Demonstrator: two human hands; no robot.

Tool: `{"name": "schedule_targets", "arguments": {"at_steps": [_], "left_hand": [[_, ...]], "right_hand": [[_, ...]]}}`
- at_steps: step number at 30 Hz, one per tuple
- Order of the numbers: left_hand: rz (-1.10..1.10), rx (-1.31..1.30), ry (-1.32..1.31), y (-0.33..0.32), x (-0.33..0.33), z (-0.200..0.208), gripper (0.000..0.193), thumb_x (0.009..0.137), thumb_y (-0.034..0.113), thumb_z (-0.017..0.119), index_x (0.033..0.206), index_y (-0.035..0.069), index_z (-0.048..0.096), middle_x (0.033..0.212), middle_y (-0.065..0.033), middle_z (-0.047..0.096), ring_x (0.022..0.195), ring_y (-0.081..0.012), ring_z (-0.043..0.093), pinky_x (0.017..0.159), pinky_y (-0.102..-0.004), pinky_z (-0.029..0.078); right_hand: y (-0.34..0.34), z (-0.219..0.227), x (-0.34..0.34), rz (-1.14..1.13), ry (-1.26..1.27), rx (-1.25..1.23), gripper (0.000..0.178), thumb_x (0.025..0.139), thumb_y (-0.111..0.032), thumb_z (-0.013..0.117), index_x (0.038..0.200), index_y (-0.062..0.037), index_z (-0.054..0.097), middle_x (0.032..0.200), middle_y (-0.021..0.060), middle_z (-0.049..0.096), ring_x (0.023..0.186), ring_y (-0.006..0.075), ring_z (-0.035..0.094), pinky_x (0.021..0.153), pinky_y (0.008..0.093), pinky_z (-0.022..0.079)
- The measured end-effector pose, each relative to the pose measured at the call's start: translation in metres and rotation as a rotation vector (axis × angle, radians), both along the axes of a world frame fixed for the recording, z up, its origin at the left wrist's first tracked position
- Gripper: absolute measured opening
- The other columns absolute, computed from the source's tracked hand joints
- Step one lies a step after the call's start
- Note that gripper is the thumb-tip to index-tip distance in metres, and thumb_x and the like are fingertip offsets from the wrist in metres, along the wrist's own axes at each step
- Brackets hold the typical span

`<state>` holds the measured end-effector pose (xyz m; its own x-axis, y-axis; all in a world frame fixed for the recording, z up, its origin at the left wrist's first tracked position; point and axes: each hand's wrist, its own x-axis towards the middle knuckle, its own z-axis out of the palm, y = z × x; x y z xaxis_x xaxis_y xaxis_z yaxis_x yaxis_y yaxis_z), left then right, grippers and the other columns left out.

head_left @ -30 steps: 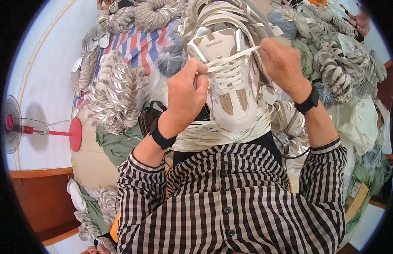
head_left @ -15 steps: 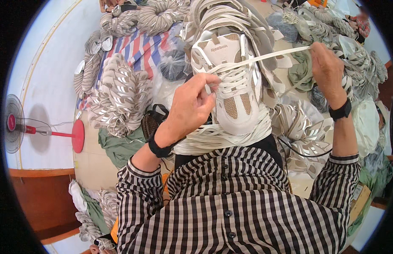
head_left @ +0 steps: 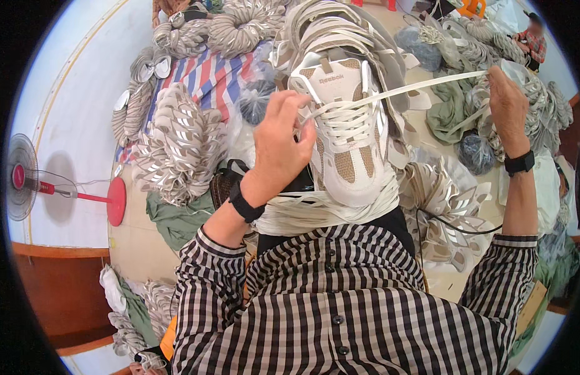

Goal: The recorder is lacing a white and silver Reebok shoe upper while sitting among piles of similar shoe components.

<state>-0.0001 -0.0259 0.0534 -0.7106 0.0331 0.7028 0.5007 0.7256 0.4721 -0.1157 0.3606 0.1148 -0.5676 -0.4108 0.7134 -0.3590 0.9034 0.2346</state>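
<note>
A beige and tan shoe upper [head_left: 353,164] rests toe toward me on my lap, its front crossed by rows of a cream shoelace [head_left: 421,84]. My right hand [head_left: 510,107], raised at the right, is closed on the lace and holds it taut away from the upper. At the upper's left edge, my left hand [head_left: 280,147] has its thumb and fingers curled around the lace's other side near the top eyelets. Loose cream laces [head_left: 302,214] lie in a bundle across my lap beneath the toe. Behind the upper, more uppers [head_left: 349,34] are stacked in a curved row.
Bundled uppers [head_left: 177,147] stand on the floor at the left, with others [head_left: 449,206] at the right. A red-based fan [head_left: 117,199] is by the wall. Green cloth [head_left: 450,112] and a dark bagged bundle [head_left: 476,153] lie at right. Another person [head_left: 532,42] sits far right.
My right hand has moved outward to the right, drawing out a longer stretch of lace. My left hand has shifted slightly up and left, its fingers lifting a little from the upper.
</note>
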Motion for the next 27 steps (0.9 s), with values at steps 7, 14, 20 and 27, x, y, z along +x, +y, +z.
{"name": "schedule_targets", "arguments": {"at_steps": [7, 14, 20, 27], "left_hand": [[-0.105, -0.022, -0.104, 0.002, -0.011, 0.022, 0.018, 0.073, 0.004, 0.065, 0.091, 0.003, 0.059, 0.079, -0.0063, 0.053, 0.056, -0.0155, 0.049, 0.052, -0.0266, 0.04], [-0.163, -0.147, -0.193, -0.008, -0.016, 0.029, 0.011, 0.076, 0.001, 0.062, 0.086, 0.002, 0.057, 0.075, -0.0086, 0.051, 0.062, -0.0211, 0.051, 0.059, -0.0305, 0.041], [-0.149, -0.198, -0.131, -0.006, -0.013, 0.032, 0.011, 0.081, 0.0, 0.056, 0.089, 0.001, 0.05, 0.072, -0.0126, 0.052, 0.066, -0.0314, 0.053, 0.063, -0.0353, 0.042], [-0.269, -0.18, -0.373, -0.026, -0.01, 0.038, 0.012, 0.083, 0.003, 0.057, 0.093, 0.001, 0.051, 0.073, -0.0176, 0.057, 0.07, -0.0342, 0.057, 0.062, -0.0374, 0.043]], "right_hand": [[-0.01, -0.015, -0.003, 0.052, -0.082, -0.056, 0.017, 0.09, -0.014, 0.051, 0.103, -0.0096, 0.061, 0.085, 0.0145, 0.065, 0.073, 0.0339, 0.062, 0.062, 0.0412, 0.049], [-0.001, -0.038, -0.008, 0.123, -0.172, -0.11, 0.014, 0.092, -0.019, 0.05, 0.091, -0.0055, 0.054, 0.073, 0.0202, 0.057, 0.071, 0.0401, 0.057, 0.059, 0.0459, 0.042], [-0.024, -0.032, -0.002, 0.041, -0.29, -0.206, 0.016, 0.092, -0.02, 0.049, 0.092, -0.0053, 0.054, 0.074, 0.0209, 0.058, 0.072, 0.0403, 0.057, 0.06, 0.046, 0.043], [-0.012, -0.026, -0.016, 0.041, -0.153, -0.157, 0.016, 0.092, -0.02, 0.048, 0.093, -0.0048, 0.054, 0.08, 0.02, 0.061, 0.075, 0.0395, 0.059, 0.061, 0.0462, 0.044]]}}
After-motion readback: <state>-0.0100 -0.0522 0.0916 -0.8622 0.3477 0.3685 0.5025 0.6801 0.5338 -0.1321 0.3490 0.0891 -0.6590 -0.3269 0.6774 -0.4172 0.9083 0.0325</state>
